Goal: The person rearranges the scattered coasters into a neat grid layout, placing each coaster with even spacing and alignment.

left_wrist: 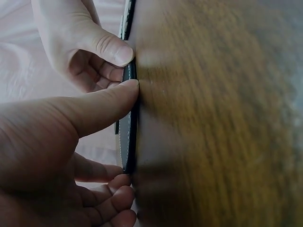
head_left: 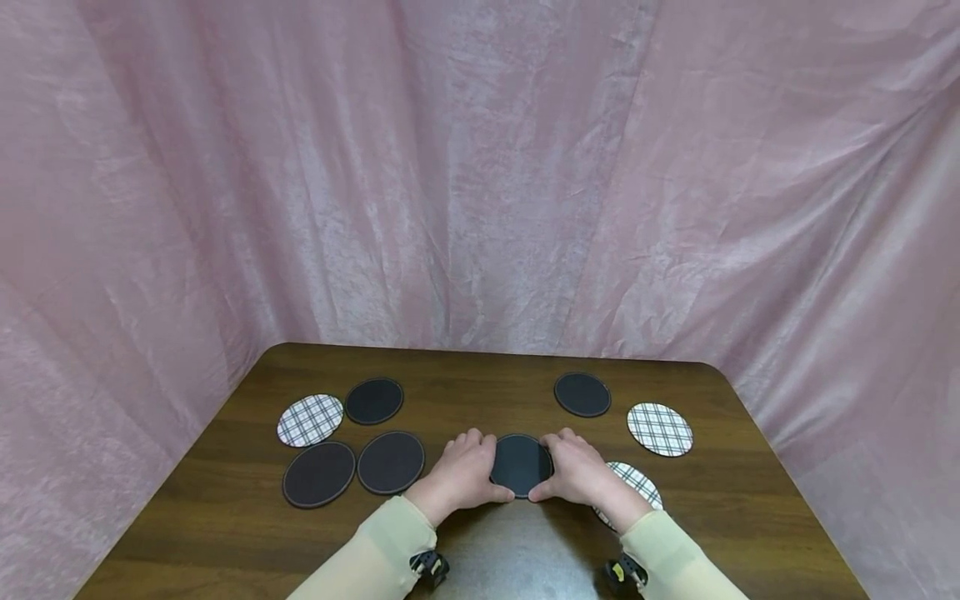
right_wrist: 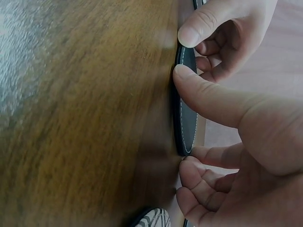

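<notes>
A round black coaster (head_left: 521, 465) with pale edge stitching (right_wrist: 189, 113) lies at the middle of the table, between the two hands. My left hand (head_left: 463, 471) grips its left side, thumb at the near edge and fingers round the far side. From the right, my right hand (head_left: 577, 471) holds the same coaster in a mirrored grip. Both thumbs press close together on its near rim in the wrist views. Whether the coaster rests flat or is slightly raised, I cannot tell. A plaid coaster (head_left: 637, 483) lies partly hidden beneath my right hand and wrist.
To the left are a plaid coaster (head_left: 310, 420) and three black ones, the farthest a black coaster (head_left: 374, 401). On the right lie another black coaster (head_left: 582, 394) and a plaid one (head_left: 660, 429). A pink curtain (head_left: 480, 183) hangs behind the wooden table (head_left: 187, 533).
</notes>
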### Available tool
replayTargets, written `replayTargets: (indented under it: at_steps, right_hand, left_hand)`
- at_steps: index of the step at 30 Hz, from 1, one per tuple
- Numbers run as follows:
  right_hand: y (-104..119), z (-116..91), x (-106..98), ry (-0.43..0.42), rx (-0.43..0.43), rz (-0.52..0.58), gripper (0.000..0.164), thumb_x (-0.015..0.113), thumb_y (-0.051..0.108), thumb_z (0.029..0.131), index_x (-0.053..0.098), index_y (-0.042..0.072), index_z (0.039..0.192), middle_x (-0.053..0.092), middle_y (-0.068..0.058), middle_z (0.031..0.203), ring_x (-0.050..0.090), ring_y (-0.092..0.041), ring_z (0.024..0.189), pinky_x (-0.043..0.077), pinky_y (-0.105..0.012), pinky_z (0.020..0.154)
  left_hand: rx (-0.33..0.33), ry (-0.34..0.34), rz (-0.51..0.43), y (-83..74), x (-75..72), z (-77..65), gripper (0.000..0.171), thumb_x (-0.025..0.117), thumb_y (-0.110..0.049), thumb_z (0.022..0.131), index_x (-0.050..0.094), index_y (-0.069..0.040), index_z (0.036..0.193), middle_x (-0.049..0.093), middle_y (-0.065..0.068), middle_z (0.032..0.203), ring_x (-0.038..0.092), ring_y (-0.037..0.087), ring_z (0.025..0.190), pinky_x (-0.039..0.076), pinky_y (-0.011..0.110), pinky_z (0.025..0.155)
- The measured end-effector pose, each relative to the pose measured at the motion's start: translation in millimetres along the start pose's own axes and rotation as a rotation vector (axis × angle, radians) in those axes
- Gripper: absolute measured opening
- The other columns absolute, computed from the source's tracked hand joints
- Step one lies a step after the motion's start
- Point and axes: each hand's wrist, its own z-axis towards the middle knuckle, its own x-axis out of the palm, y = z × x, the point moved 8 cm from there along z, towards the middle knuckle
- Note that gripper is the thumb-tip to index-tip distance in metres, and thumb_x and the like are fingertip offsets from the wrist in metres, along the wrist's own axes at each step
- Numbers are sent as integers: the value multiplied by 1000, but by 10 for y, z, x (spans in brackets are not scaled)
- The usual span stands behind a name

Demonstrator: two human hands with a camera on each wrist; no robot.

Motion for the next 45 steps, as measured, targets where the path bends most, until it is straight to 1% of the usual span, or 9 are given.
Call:
replayTargets:
  at_steps: [5, 9, 15, 19, 25, 29, 33, 39, 45]
  right_hand:
    - [-190, 83, 153, -22, -35, -26, 95, 106, 51, 67, 69, -5, 135, 64, -19, 118, 66, -38, 103, 57, -58, 90]
    - [-314, 144, 246, -25, -34, -11, 97, 105, 55, 68, 70, -3, 137, 64, -18, 119, 65, -37, 103, 57, -56, 91]
    - [-28, -8, -9, 11, 23, 27, 88, 107, 38, 70, 68, -6, 136, 63, -19, 117, 65, -39, 106, 56, -57, 94]
    - [31, -92, -133, -13, 54, 26, 82, 107, 34, 71, 70, -4, 134, 64, -15, 114, 65, -35, 104, 56, -55, 94]
    - [-47, -120, -273, -84, 60, -41, 87, 105, 37, 74, 67, -5, 140, 64, -20, 127, 61, -42, 116, 52, -60, 100]
    - [-105, -99, -342, -118, 35, -73, 93, 104, 39, 76, 63, -7, 145, 62, -25, 139, 57, -49, 129, 47, -66, 108]
    - [-139, -106, -403, -130, 27, -61, 98, 102, 41, 80, 57, -8, 152, 58, -29, 149, 51, -52, 141, 41, -69, 115]
    - [-209, -88, -454, -148, 0, -78, 99, 99, 44, 83, 54, -10, 154, 56, -30, 152, 49, -50, 146, 35, -67, 122]
    - [-318, -77, -485, -140, 33, -79, 101, 95, 47, 87, 50, -11, 157, 52, -32, 156, 41, -53, 152, 28, -71, 124]
  left_hand:
    - [-1, 3, -4, 7, 21, 3, 92, 95, -56, 84, 62, 5, 144, 61, 15, 120, 59, 31, 111, 49, 49, 103]
    - [6, 1, -10, 15, 27, 17, 90, 95, -56, 84, 63, 5, 142, 61, 15, 119, 59, 31, 110, 49, 49, 102]
    - [5, 24, -46, 29, 10, 26, 89, 95, -54, 85, 63, 4, 144, 62, 16, 123, 61, 33, 115, 48, 51, 106]
    - [17, 37, -53, 18, -30, 20, 88, 93, -56, 87, 63, 4, 144, 64, 17, 124, 62, 34, 116, 48, 52, 106]
    - [33, -19, -41, 31, -160, 43, 82, 89, -55, 92, 65, 2, 145, 65, 18, 128, 61, 36, 119, 48, 53, 105]
    - [25, -49, -44, 71, -215, 94, 83, 85, -55, 95, 61, 3, 151, 62, 22, 144, 58, 40, 134, 45, 56, 114]
    - [25, -59, -53, 89, -252, 159, 84, 82, -54, 99, 57, 3, 156, 54, 24, 160, 49, 42, 150, 36, 60, 123]
    - [20, -71, -67, 84, -313, 239, 85, 79, -55, 101, 53, 0, 160, 44, 25, 169, 37, 44, 159, 28, 61, 128]
    - [23, -88, -73, 59, -343, 333, 86, 76, -57, 102, 50, -1, 162, 41, 24, 171, 33, 43, 162, 25, 62, 129]
